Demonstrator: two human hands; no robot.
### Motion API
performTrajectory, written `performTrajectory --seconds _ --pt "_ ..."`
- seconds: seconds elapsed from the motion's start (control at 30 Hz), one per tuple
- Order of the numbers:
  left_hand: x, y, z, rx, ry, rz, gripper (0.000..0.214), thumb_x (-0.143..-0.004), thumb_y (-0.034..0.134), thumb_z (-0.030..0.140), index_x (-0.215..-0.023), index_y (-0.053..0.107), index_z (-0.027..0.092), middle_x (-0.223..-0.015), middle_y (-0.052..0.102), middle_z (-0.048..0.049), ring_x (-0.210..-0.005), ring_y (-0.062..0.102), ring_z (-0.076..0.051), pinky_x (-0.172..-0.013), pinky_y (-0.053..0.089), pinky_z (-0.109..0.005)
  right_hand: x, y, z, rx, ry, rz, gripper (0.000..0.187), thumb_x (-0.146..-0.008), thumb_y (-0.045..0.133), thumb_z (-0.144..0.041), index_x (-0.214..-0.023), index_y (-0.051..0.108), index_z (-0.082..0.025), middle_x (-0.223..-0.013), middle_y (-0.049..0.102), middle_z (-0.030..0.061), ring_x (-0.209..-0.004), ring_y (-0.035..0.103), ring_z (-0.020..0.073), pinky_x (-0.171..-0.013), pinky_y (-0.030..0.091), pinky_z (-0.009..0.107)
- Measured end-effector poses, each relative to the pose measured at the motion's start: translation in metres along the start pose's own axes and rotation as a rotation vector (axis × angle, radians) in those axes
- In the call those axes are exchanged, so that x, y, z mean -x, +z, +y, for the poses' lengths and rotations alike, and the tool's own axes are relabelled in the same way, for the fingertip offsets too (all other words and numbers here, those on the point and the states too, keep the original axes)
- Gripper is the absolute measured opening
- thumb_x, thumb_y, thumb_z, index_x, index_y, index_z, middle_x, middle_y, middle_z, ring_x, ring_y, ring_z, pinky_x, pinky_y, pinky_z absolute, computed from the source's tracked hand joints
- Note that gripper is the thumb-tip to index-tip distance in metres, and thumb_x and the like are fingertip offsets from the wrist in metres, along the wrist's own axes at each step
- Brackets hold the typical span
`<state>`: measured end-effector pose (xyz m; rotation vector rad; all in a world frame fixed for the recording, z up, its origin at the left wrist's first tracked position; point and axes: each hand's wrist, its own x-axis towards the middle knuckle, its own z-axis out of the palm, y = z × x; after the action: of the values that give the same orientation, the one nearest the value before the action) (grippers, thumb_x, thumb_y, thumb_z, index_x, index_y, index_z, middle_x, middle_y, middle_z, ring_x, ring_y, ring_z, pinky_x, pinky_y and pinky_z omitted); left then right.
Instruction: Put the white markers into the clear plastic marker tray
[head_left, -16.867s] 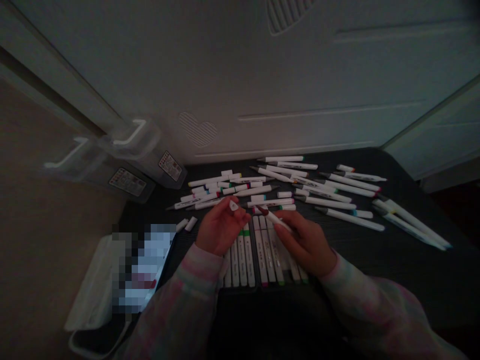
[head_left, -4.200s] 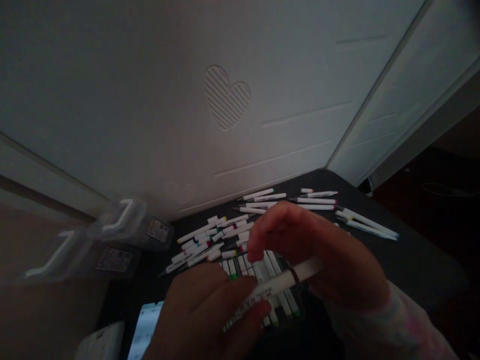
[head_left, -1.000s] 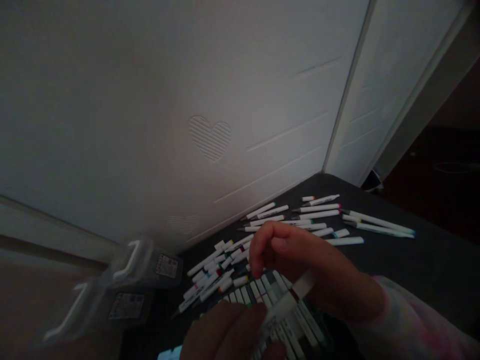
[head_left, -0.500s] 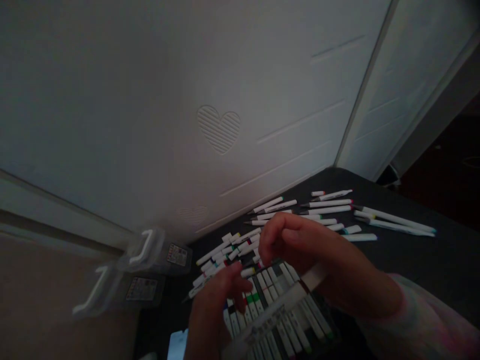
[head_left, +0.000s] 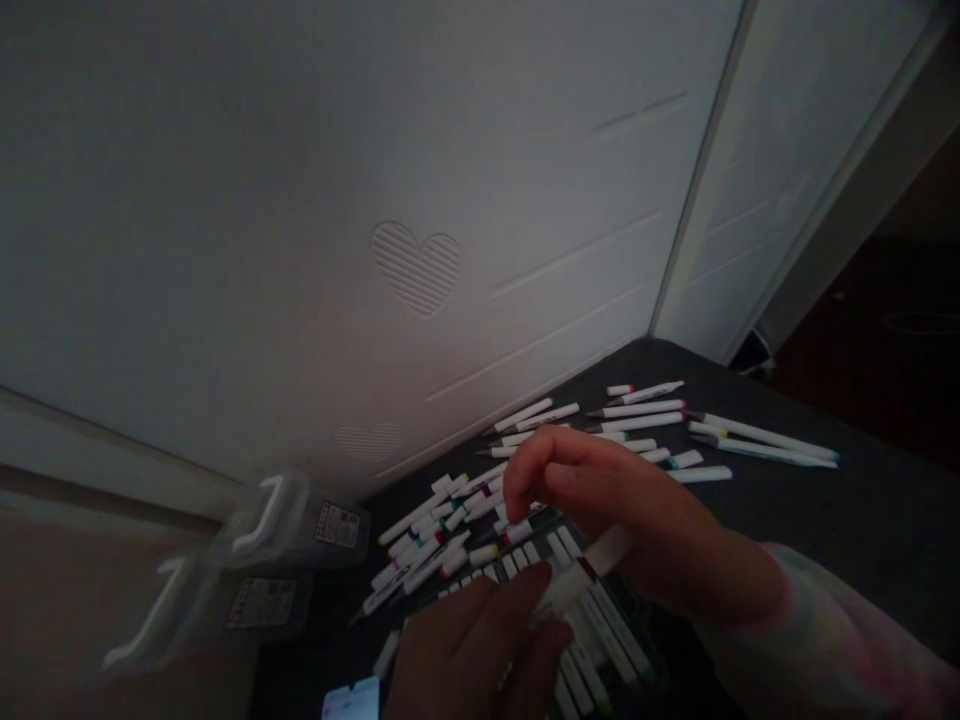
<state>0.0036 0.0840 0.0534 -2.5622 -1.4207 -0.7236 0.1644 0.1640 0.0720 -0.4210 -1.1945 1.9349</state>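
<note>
A white marker (head_left: 564, 588) with a dark reddish band slants above the tray of markers, blurred. Its upper end runs into the palm side of my right hand (head_left: 622, 490), whose curled fingers partly hide it. My left hand (head_left: 480, 640) reaches from below, fingers bent around the marker's lower part, which they mostly cover. Beneath both hands is a dark tray (head_left: 652, 655) holding rows of white markers (head_left: 611, 625), their coloured ends partly visible. Many loose white markers (head_left: 420, 520) lie in a heap just behind my hands.
More markers (head_left: 765, 435) are spread along the dark tabletop (head_left: 810, 560) to the right. At the left stand two clear plastic cases (head_left: 300, 530) with white handles. A lit phone screen (head_left: 351, 700) shows at the bottom. Behind is a white panel (head_left: 300, 250) with embossed hearts.
My left hand has moved up and right along the marker, covering its lower part. My right hand keeps nearly the same pose. The view has shifted slightly.
</note>
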Motion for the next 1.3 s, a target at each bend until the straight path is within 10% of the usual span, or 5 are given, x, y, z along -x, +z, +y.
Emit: performTrajectory --seconds 0.33,0.8,1.07,1.3 --pt "-0.007 0.008 0.007 0.059 -0.095 -0.229 0.025 -0.086 0.038 0.026 -0.109 0.049 0.02 -0.074 0.067 -0.0006 -0.06 0.064 -0.014 -0.046 0.047 -0.021 0.003 0.008 0.003 0.312 0.019 -0.073 0.019 -0.084 0.047 -0.033 -0.084 0.057 -0.017 -0.081 0.054 -0.0003 -0.08 0.05 0.0097 -0.071 0.041 0.02" --pt "-0.012 0.015 0.02 0.11 -0.207 -0.023 0.02 -0.084 0.042 0.024 -0.098 0.056 0.022 -0.067 0.063 0.0003 -0.056 0.06 -0.013 -0.049 0.041 -0.022 -0.002 0.003 0.023 0.324 -0.14 -0.014 0.032 -0.089 0.032 -0.042 -0.09 0.058 -0.023 -0.088 0.057 -0.0009 -0.087 0.053 0.0125 -0.081 0.041 0.027" --pt "-0.015 0.006 0.014 0.828 -0.957 0.545 0.016 -0.075 0.057 0.034 -0.086 0.063 0.024 -0.068 0.059 0.002 -0.06 0.054 -0.01 -0.052 0.042 -0.018 -0.004 0.01 0.033 0.366 -0.07 0.077 0.02 -0.084 0.045 -0.036 -0.1 0.053 -0.025 -0.097 0.056 0.0008 -0.094 0.051 0.0145 -0.084 0.04 0.03" --pt "-0.017 0.007 0.006 1.349 -1.002 0.962 0.022 -0.075 0.057 0.043 -0.08 0.05 0.022 -0.063 0.048 0.0049 -0.053 0.045 -0.008 -0.049 0.045 -0.019 0.003 0.034 0.037 0.675 0.093 -0.162 0.03 -0.08 0.05 -0.02 -0.11 0.045 -0.022 -0.102 0.055 0.0024 -0.091 0.052 0.0131 -0.08 0.041 0.027"
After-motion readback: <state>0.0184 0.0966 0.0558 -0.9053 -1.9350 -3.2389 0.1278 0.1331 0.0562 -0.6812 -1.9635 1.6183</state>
